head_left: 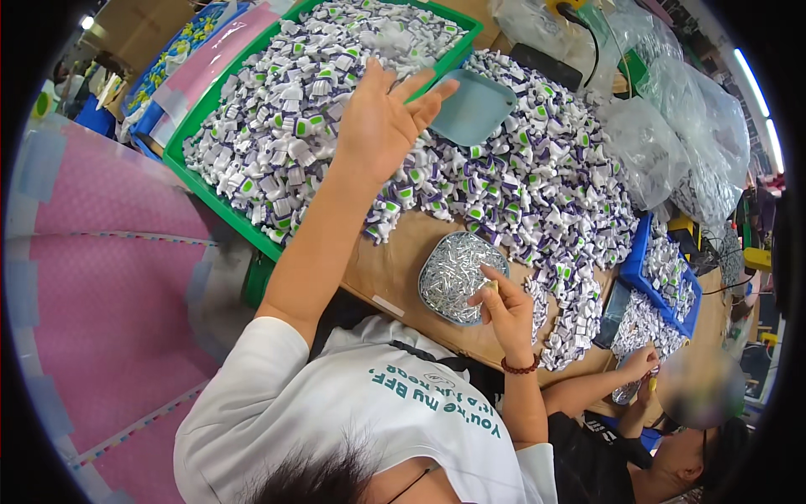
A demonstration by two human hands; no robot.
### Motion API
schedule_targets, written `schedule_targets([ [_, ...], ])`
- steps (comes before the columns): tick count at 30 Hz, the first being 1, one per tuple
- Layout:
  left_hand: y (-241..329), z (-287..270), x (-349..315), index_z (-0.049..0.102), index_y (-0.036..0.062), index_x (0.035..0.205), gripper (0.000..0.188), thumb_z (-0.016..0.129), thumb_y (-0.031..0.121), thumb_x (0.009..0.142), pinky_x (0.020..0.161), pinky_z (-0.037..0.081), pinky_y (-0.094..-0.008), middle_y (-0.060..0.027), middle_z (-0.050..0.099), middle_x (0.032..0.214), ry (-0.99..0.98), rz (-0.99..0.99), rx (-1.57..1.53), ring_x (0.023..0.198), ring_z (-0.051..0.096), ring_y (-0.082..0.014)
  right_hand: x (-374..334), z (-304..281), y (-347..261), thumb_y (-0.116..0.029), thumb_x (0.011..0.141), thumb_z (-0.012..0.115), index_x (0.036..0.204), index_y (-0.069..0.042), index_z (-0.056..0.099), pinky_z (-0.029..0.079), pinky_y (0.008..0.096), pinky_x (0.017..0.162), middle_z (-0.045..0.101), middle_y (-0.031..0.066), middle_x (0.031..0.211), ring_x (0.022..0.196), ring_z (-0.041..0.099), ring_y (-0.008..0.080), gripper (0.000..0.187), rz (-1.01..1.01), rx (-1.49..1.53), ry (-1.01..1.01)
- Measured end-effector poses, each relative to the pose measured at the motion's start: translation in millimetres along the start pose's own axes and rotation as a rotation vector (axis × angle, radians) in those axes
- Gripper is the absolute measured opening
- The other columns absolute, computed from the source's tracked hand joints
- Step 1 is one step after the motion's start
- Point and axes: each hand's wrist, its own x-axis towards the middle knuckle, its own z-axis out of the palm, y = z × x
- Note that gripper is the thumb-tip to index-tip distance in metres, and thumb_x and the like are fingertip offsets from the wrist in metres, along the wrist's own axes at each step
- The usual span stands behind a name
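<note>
My left hand (382,126) is held palm up, fingers spread and holding nothing, above a green tray (227,214). The tray is heaped with small white, purple and green plastic parts (294,118). My right hand (508,315) hovers at the right rim of a bowl (430,309) full of small silver metal pins (457,273). Its fingers are curled in with a yellowish bit by the fingertips; anything pinched there is too small to make out. A bead bracelet circles my right wrist. Beyond my left fingertips, a grey-blue shallow dish (474,105) rests on the loose parts.
More loose parts (546,193) cover the brown table to the right. A blue bin (672,277) of parts stands farther right, near a co-worker's hands (642,370). Clear plastic bags (646,143) and a dark oblong object (546,67) lie at the back. Pink sheeting (117,294) spreads at left.
</note>
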Motion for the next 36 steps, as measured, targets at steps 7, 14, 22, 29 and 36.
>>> schedule_targets([
  [7, -61.0, -54.8, -30.5, 0.048, 0.0036, 0.119, 0.029, 0.046, 0.021, 0.096, 0.072, 0.046, -0.0237, -0.0091, 0.058, 0.108, 0.023, -0.067, 0.509, 0.088, 0.059, -0.0156, -4.6, -5.6, 31.3, -0.006, 0.084, 0.061, 0.109, -0.001, 0.062, 0.045, 0.0263, 0.053, 0.067, 0.0112, 0.080, 0.058, 0.058, 0.0144, 0.026, -0.185, -0.607, 0.072],
  [14, -63.6, -124.2, -62.0, 0.055, 0.0029, 0.111, 0.022, 0.054, 0.011, 0.090, 0.079, 0.045, -0.0289, -0.0061, 0.061, 0.104, -0.074, -0.001, 1.160, 0.093, 0.059, -0.0155, -6.8, 2.0, 45.8, -0.008, 0.076, 0.064, 0.095, -0.006, 0.063, 0.048, 0.0389, 0.063, 0.059, 0.0122, 0.085, 0.075, 0.059, 0.0315, 0.019, -0.324, -1.096, 0.081],
  [22, -67.4, -164.7, -92.8, 0.052, 0.0086, 0.121, 0.046, 0.063, 0.005, 0.077, 0.102, 0.029, -0.0490, -0.0151, 0.033, 0.137, -0.321, 0.340, 2.151, 0.124, 0.028, -0.0420, 5.4, 2.9, 59.1, -0.011, 0.077, 0.062, 0.084, -0.007, 0.058, 0.048, 0.0386, 0.060, 0.055, 0.0094, 0.080, 0.075, 0.058, 0.0274, 0.009, -0.348, -1.237, 0.120],
  [29, -79.3, -195.3, -86.6, 0.057, 0.0138, 0.116, 0.047, 0.071, 0.008, 0.072, 0.100, 0.032, -0.0446, -0.0126, 0.035, 0.136, -0.304, 0.494, 2.064, 0.120, 0.031, -0.0375, 7.0, 3.3, 62.6, -0.009, 0.074, 0.066, 0.086, -0.007, 0.059, 0.047, 0.0400, 0.061, 0.056, 0.0120, 0.080, 0.073, 0.058, 0.0314, 0.014, -0.325, -1.158, 0.148],
  [36, -101.8, -206.4, -80.2, 0.064, 0.0088, 0.103, 0.035, 0.072, 0.006, 0.069, 0.093, 0.037, -0.0397, -0.0090, 0.050, 0.120, -0.401, 0.694, 1.904, 0.112, 0.040, -0.0315, 7.1, 7.8, 59.8, -0.010, 0.074, 0.066, 0.084, -0.007, 0.058, 0.047, 0.0394, 0.059, 0.056, 0.0104, 0.079, 0.072, 0.058, 0.0292, 0.013, -0.340, -1.206, 0.162],
])
